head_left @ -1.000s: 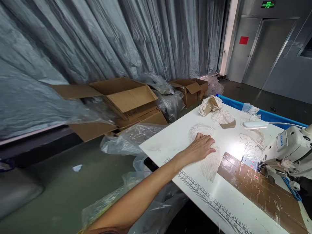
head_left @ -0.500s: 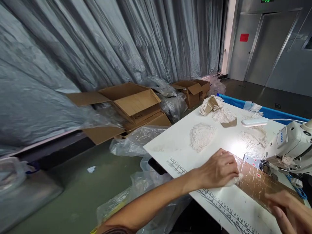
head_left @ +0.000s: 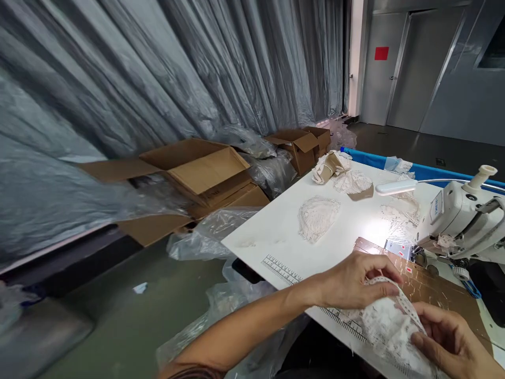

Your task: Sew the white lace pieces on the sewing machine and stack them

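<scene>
My left hand (head_left: pixel 366 281) pinches the upper edge of a piece of white lace fabric (head_left: pixel 389 326), with a dotted trim band along that edge. Lower down the same edge, my right hand (head_left: pixel 445 337) holds the lace between thumb and fingers. The fabric hangs bunched over the front of the white sewing table (head_left: pixel 252 237), covering part of its printed ruler. Just beyond my hands lies a brown plate (head_left: pixel 445 289) beside the white sewing machine (head_left: pixel 465 216), whose needle area is lit brightly.
A folded lace piece (head_left: pixel 317 217) lies mid-table, with a tied lace bundle (head_left: pixel 331 167) behind it. A white wand-like lamp (head_left: pixel 395 187) sits near the machine. Open cardboard boxes (head_left: pixel 213 168) and clear plastic bags (head_left: pixel 213 231) are on the floor to the left.
My right hand has come up and left onto the lace. My left hand has lifted the lace edge, so the fabric now spreads between both hands. The view has shifted slightly right.
</scene>
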### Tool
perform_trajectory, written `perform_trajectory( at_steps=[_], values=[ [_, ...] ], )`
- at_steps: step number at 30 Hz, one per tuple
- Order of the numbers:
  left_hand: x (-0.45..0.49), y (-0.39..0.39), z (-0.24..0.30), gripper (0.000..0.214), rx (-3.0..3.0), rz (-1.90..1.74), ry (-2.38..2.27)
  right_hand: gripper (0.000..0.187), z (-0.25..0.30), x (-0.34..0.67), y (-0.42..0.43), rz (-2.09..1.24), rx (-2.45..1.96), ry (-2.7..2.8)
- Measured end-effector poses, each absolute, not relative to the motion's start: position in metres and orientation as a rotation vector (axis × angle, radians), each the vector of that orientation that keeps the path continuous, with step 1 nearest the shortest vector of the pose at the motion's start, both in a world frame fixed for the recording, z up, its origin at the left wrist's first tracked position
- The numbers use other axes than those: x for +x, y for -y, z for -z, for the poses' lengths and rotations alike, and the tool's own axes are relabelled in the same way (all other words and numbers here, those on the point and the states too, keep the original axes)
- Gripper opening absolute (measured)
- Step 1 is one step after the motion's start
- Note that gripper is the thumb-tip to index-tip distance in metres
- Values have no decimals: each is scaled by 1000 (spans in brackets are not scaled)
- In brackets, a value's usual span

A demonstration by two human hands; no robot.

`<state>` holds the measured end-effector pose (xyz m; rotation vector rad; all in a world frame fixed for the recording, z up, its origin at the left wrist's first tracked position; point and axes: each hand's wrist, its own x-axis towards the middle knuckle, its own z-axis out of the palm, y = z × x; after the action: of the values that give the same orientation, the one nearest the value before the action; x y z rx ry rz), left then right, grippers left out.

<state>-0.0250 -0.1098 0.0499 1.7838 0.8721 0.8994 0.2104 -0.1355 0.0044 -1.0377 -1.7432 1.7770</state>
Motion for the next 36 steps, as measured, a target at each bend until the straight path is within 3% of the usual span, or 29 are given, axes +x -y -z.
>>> perform_trajectory(
  at_steps=[4,9,12,21,28,36],
  values=[
    [-37,92,-33,13,1817,-843,-1046,55,-14,203,114,-1677,-1101,1837],
    [-53,60,-13,16,2280,-681,-1208,34,-10,213,85,-919,-1554,1983],
    [-56,44,-11,18,2624,-661,-1177,28,-7,219,80,-711,-1748,1983],
    [-14,7,-3,24,2617,-578,-497,30,-5,223,83,-627,-1658,2015],
    [-6,-5,16,31,2524,-660,-464,28,-2,224,86,-545,-1579,2094],
    [-3,12,-5,27,2648,-584,-632,26,-8,205,90,-577,-1375,2174]
  ],
)
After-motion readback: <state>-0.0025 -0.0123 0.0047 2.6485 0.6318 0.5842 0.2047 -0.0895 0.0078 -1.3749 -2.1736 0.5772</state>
